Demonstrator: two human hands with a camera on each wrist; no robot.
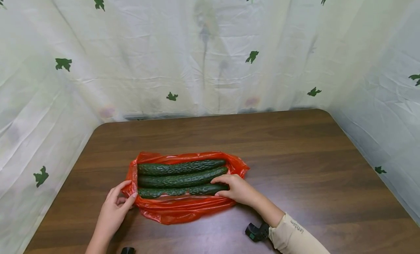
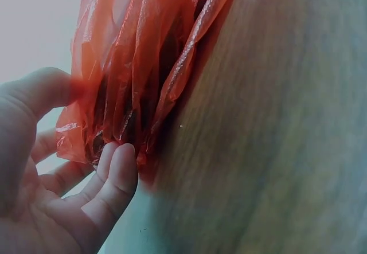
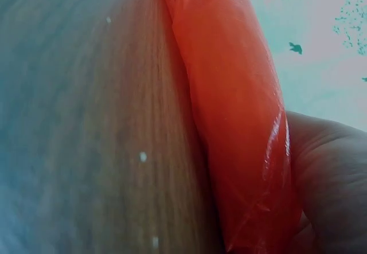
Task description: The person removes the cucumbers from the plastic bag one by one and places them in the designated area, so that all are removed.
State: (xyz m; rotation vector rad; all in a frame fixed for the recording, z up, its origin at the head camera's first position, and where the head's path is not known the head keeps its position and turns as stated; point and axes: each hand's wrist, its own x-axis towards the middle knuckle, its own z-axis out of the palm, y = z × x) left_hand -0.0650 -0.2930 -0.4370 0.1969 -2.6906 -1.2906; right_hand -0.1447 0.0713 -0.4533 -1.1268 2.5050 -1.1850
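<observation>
Three dark green, bumpy cucumbers (image 1: 183, 180) lie side by side in a red plastic bag (image 1: 190, 210), whose mouth is spread open upward. My left hand (image 1: 113, 206) grips the bag's left end between thumb and fingers; the left wrist view shows its fingers (image 2: 120, 171) at the gathered plastic. At the other end, my right hand (image 1: 241, 190) reaches over the rim and holds the right end of the nearest cucumber, fingers on its far side and thumb on its near side. In the right wrist view, the bag wall hides most of that hand.
A brown wood-grain table (image 1: 295, 155) carries the bag. White curtains with green leaf prints (image 1: 210, 57) hang behind it and at both sides. A black device (image 1: 257, 232) is at the right wrist, beside a beige sleeve (image 1: 295, 235). Another black piece (image 1: 128, 250) shows at the bottom edge.
</observation>
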